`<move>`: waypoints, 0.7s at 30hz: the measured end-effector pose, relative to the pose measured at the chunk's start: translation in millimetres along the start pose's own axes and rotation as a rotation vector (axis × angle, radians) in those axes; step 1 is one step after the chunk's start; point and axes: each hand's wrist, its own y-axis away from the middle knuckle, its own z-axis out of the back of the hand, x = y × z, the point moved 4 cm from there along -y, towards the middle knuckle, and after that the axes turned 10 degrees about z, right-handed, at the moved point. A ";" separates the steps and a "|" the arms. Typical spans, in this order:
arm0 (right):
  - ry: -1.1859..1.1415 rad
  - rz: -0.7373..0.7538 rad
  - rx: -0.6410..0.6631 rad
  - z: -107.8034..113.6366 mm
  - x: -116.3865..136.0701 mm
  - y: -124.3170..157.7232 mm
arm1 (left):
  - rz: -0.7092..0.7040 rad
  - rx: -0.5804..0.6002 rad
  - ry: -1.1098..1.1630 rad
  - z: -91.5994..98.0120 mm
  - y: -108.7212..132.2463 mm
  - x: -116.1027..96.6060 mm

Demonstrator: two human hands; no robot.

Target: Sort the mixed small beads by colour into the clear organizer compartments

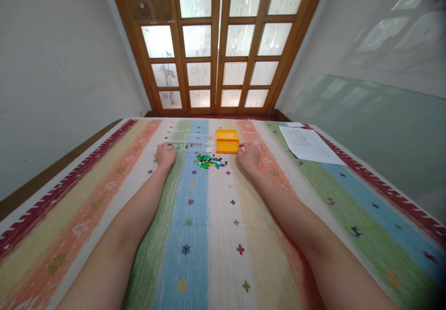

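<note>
My left hand (pixel 165 154) is closed at the left end of a clear plastic box (pixel 199 148), its fingers bent over the edge. A few green pieces (pixel 177 147) lie in the box's left part, by my fingertips, and some small dark pieces (pixel 188 146) lie further right. My right hand (pixel 249 156) is closed at the right edge of an open yellow-orange box (pixel 227 148), thumb and fingers against its side. The yellow-orange box adjoins the clear one. In front of both boxes is a loose pile of small green, blue, yellow, white and dark pieces (pixel 211 162).
A striped, patterned tablecloth (pixel 219 235) covers the table. White printed paper (pixel 308 145) lies on the right side. Beyond the far edge stand wooden doors with frosted panes (pixel 235 40). A pale green glass-like panel (pixel 376 124) is on the right wall.
</note>
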 end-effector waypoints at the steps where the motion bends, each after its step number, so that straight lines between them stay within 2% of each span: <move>1: 0.017 -0.011 0.017 -1.1 -1.9 0.2 | -0.001 0.001 0.005 0.2 0.1 0.0; 11: 0.156 -0.006 0.207 -10.6 -4.8 1.0 | 0.005 0.044 -0.096 -1.2 2.0 -2.8; 21: 0.163 0.099 0.235 -18.1 -16.7 -1.7 | -0.038 0.036 -0.079 -4.4 0.6 -0.6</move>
